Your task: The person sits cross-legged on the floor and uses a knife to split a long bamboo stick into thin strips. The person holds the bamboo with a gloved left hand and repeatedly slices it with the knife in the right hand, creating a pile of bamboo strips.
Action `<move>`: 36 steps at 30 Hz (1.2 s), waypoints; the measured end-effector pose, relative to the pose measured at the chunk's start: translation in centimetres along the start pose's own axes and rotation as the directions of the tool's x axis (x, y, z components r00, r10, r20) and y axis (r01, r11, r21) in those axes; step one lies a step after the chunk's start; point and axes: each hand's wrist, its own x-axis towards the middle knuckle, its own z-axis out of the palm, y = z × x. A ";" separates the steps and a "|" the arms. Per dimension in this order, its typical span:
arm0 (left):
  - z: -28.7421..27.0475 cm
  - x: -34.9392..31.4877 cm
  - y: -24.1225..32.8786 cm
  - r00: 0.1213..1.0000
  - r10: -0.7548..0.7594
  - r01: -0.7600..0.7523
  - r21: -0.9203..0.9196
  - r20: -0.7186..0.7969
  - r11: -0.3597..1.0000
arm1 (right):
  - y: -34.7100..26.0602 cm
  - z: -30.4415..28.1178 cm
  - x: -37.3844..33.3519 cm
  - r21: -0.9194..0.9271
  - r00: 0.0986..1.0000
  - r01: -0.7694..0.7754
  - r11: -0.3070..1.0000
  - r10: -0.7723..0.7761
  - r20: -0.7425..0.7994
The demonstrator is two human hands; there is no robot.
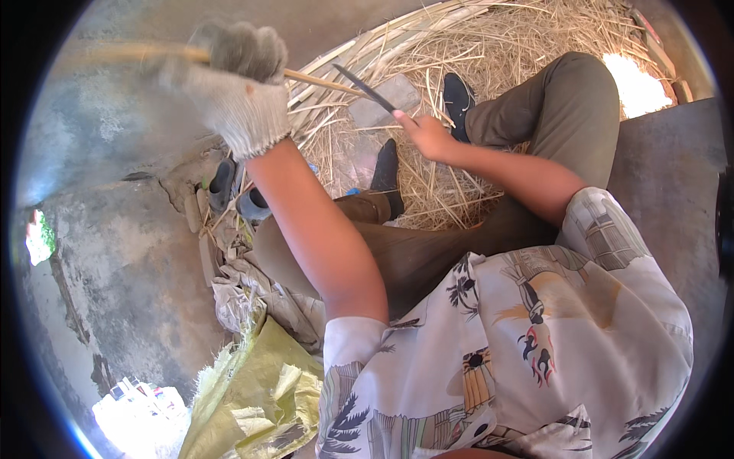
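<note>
Bamboo strip (321, 79), thin and pale, runs across the upper part of the view, its left stretch blurred. The left hand (237, 84), in a white knitted glove, is closed in a fist around it. The right hand (428, 136) is bare and wrapped around the handle of a dark knife (365, 88), whose blade slants up and left to meet the strip just right of the glove. Below the hands, the person's 2 legs in olive trousers (569, 107) stretch out, with dark shoes (457, 98) resting on a heap of dry straw and shavings (489, 38). Curved bamboo slats (375, 42) rim that heap. At the left lie 2 grey sandals (237, 195) on the concrete floor (115, 260), with crumpled woven sacks (260, 382) lower down.
</note>
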 end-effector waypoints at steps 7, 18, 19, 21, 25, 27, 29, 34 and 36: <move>-3.2 0.7 1.3 0.985 0.048 -0.052 -0.016 -0.169 0.999 | -7.6 -1.9 -2.7 0.202 0.852 0.523 0.828 -0.512 -0.108; -7.3 1.9 1.9 0.993 0.072 -0.082 -0.107 -0.090 0.991 | -0.3 1.0 -0.8 -0.014 1.000 -0.013 1.000 0.014 0.023; -7.0 2.0 1.8 0.986 0.096 -0.107 -0.076 -0.134 0.991 | -2.2 1.1 -1.7 0.046 0.992 0.120 0.992 -0.119 -0.030; -6.2 1.5 1.3 0.964 0.140 -0.145 -0.003 -0.224 0.989 | -2.6 1.4 -1.9 0.121 0.935 0.351 0.928 -0.340 -0.101; -5.0 1.2 1.1 0.980 0.130 -0.135 -0.024 -0.153 0.990 | 4.4 3.7 1.9 -0.068 0.992 0.119 0.991 -0.121 -0.027; -4.5 0.4 1.8 0.972 0.159 -0.159 0.014 -0.174 0.987 | 5.9 3.2 2.1 -0.251 0.996 -0.087 0.964 0.077 -0.050; -3.2 0.1 3.2 0.894 0.252 -0.232 0.098 -0.371 0.968 | 5.1 3.2 2.9 -0.176 0.997 -0.071 0.982 0.076 0.021; -5.0 -2.4 8.2 0.855 0.487 -0.496 0.005 0.176 0.868 | 0.1 2.8 1.6 0.146 0.999 -0.036 0.989 0.037 -0.003; -6.7 -3.3 10.5 0.777 0.441 -0.385 -0.216 0.449 0.898 | -0.3 2.2 1.8 0.290 0.991 -0.106 0.951 0.078 0.109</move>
